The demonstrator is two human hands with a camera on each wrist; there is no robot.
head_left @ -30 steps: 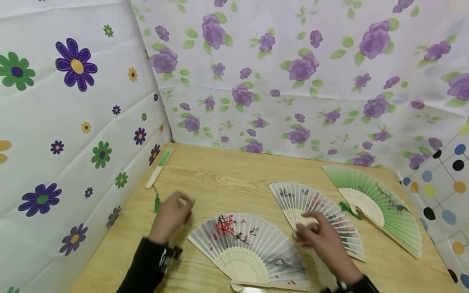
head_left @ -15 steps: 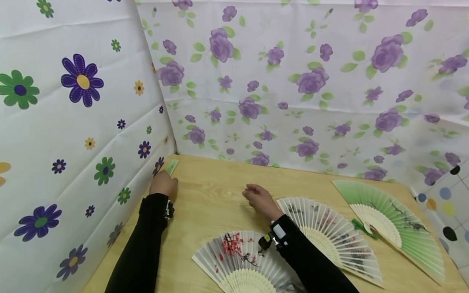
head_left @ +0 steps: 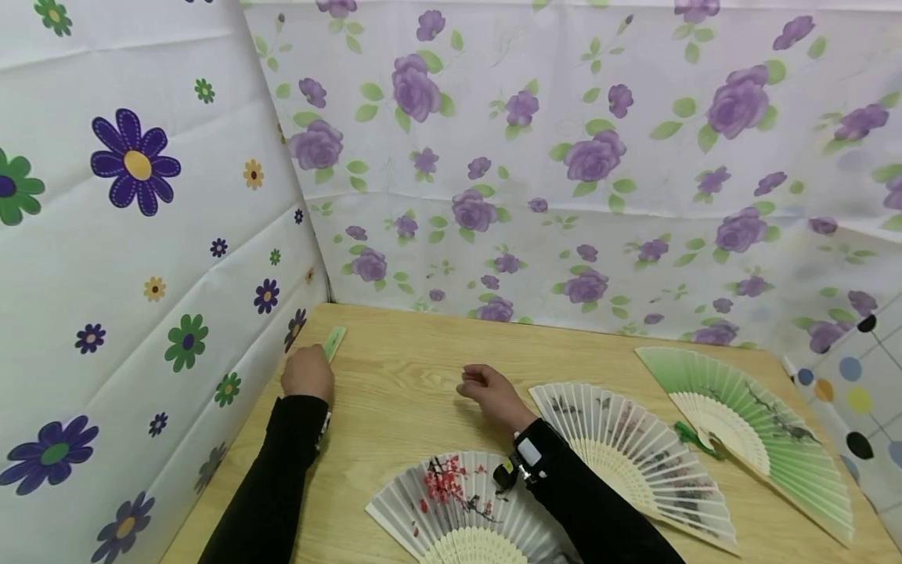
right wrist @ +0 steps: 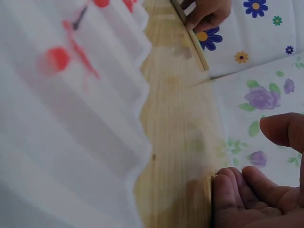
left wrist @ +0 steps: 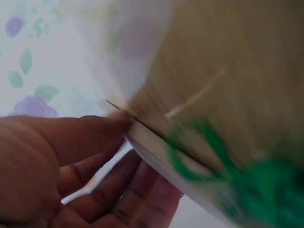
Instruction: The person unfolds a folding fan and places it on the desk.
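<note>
clearly our left hand (head_left: 308, 373) grips folded fan (head_left: 333, 342) at tabletop (head_left: 409, 376) corner, fingers curled round it; right hand (head_left: 486, 389) hovers loosely curled, empty, ready to assist.

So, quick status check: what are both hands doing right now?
Left hand grips closed fan at table's far-left corner. Right hand loosely curled, holding nothing, mid-table. Three open fans lie nearer; nothing between the hands.
</note>
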